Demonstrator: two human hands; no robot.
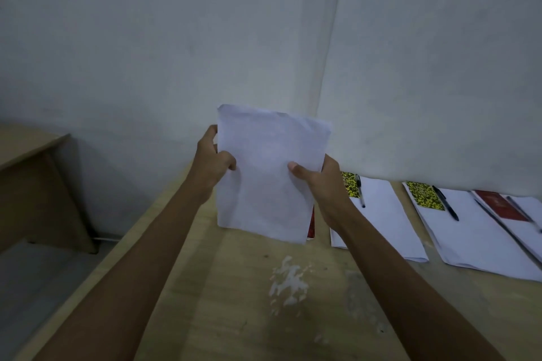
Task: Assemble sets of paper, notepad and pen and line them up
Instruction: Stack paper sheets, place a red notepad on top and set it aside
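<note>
I hold a stack of white paper (pixel 268 173) upright over the wooden table (pixel 234 302). My left hand (pixel 212 160) grips its left edge and my right hand (pixel 319 182) grips its right edge, thumbs on the front. A red notepad (pixel 311 226) peeks out behind the stack's lower right corner. To the right lie sets in a row: white paper (pixel 384 223) with a yellow-black notepad (pixel 349 184) and a pen (pixel 360 190); another paper (pixel 469 240) with a yellow-black notepad (pixel 425 195) and pen (pixel 445 206); a third with a red notepad (pixel 498 205).
A grey wall (pixel 205 38) stands right behind the table. Another wooden desk (pixel 32 173) is at the left, with a gap of floor (pixel 44 278) between. A white scuffed patch (pixel 289 278) marks the tabletop in front of me.
</note>
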